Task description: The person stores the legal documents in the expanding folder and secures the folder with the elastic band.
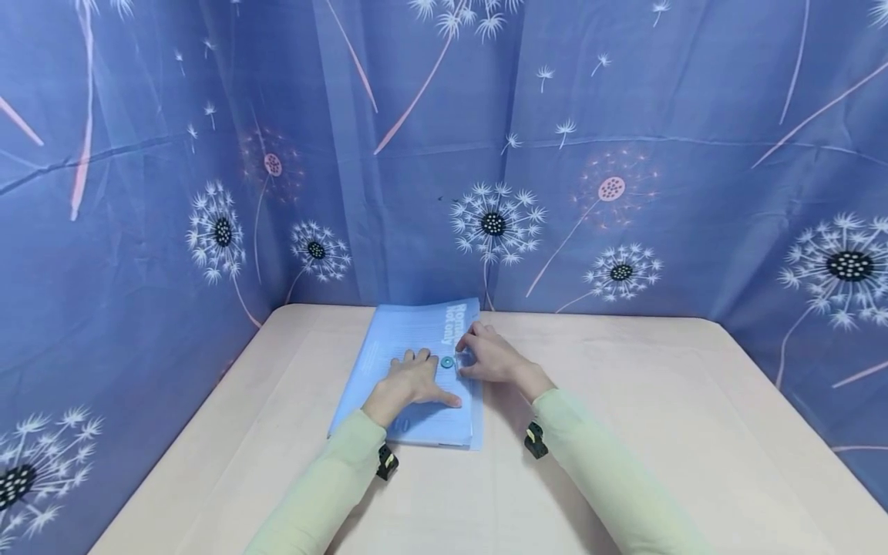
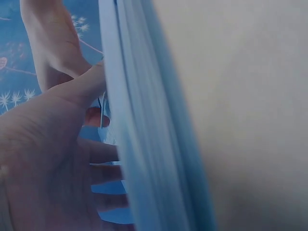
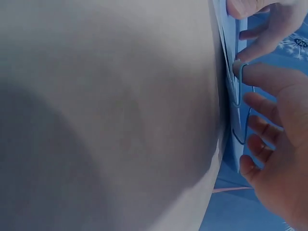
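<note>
A blue document folder (image 1: 423, 327) with pale lettering lies on the table, and the left wrist view shows its thick layered edge (image 2: 154, 115). A round teal button (image 1: 447, 361) sits on its front, between my two hands. My left hand (image 1: 413, 381) rests on the folder with fingers spread, its thumb pointing right below the button. At the right side, my right hand (image 1: 494, 359) has bent fingers close by the button. A thin blue cord (image 3: 240, 89) loops over the tip of its thumb in the right wrist view.
The pale table (image 1: 624, 416) extends on both sides of the folder. Behind and to the left hangs a blue curtain (image 1: 416, 193) with dandelion prints. Dark wrist-worn devices (image 1: 536, 440) sit under both light green sleeves (image 1: 590, 455).
</note>
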A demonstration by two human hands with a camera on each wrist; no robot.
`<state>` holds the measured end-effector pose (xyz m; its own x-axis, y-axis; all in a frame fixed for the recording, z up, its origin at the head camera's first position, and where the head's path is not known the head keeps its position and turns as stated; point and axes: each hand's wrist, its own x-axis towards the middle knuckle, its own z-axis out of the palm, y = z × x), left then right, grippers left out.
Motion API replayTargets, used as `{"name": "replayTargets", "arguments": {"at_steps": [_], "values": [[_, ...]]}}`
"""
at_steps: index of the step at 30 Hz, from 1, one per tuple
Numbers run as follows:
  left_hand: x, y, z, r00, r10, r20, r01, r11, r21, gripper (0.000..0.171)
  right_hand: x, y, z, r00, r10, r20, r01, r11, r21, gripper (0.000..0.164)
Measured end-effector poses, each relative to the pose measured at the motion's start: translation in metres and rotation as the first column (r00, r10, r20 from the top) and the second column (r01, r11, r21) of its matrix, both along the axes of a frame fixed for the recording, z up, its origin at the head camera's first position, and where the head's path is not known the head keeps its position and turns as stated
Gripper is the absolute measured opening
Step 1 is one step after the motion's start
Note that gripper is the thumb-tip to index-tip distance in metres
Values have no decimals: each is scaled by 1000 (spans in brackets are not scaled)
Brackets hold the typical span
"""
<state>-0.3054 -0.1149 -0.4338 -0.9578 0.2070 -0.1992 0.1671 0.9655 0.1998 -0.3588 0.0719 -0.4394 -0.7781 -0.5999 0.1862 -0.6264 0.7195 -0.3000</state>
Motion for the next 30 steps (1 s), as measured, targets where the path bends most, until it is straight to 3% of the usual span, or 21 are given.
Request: {"name": "replayTargets", "arguments": {"at_steps": [8, 20, 26, 30], "values": [[-1, 1, 0, 1000, 2, -4, -2, 1000, 14, 114, -4, -13, 4, 1000, 21, -13, -19, 990, 140, 40], [-3, 4, 3, 1000, -10, -26, 10, 1000, 16, 116, -8, -34, 19, 999, 36, 5, -36, 944, 329, 37], [-1, 3, 2, 1000, -9, -13, 9, 1000, 1, 115, -11, -40, 16, 1000, 27, 10, -29, 940, 339, 31], [0, 1, -1, 1000, 2, -27, -2, 1000, -6, 115, -12, -33, 9, 995, 46, 90, -65, 973, 223, 31]]}}
